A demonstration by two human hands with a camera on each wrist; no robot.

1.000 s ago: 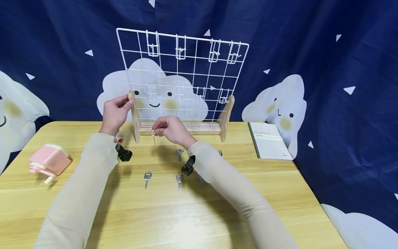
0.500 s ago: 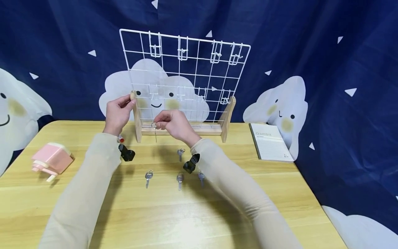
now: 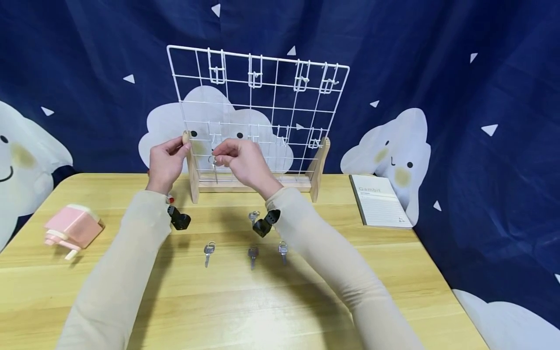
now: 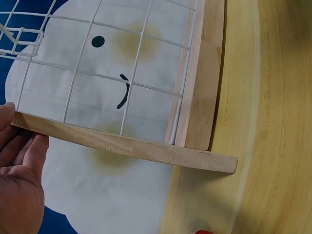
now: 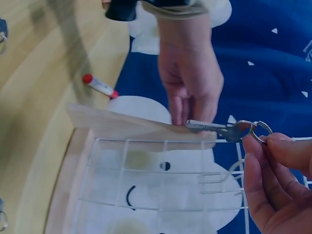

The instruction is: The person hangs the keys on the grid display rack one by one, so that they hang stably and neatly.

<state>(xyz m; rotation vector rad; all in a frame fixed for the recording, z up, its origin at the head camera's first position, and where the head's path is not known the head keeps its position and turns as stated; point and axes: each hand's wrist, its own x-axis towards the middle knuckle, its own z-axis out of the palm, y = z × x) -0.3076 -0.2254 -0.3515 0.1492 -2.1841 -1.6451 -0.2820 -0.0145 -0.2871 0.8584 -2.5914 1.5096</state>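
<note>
The right hand [image 3: 246, 161] pinches a metal ring [image 5: 253, 127] between thumb and fingers, a silver key [image 5: 231, 132] dangling from it, in front of the wire rack [image 3: 293, 185] near the lower-left hook [image 4: 25, 53] — not on it, as far as I can tell. The left hand [image 3: 166, 164] grips the top of the rack's left wooden upright [image 3: 193, 177], probably to steady it.

I can't make out a key on any of the rack's white hooks [image 3: 300, 90], though the right hand partly blocks the lower row. So I'd call it early going: one key lifted, none visibly hung, and four loose keys [image 3: 209, 249] left on the desk [image 3: 210, 306] in front of the rack — perhaps more behind the right sleeve [image 3: 323, 257].

Farther out, a pink crank sharpener [image 3: 74, 226] sits left of the rack, a notebook [image 3: 382, 200] right of it.
</note>
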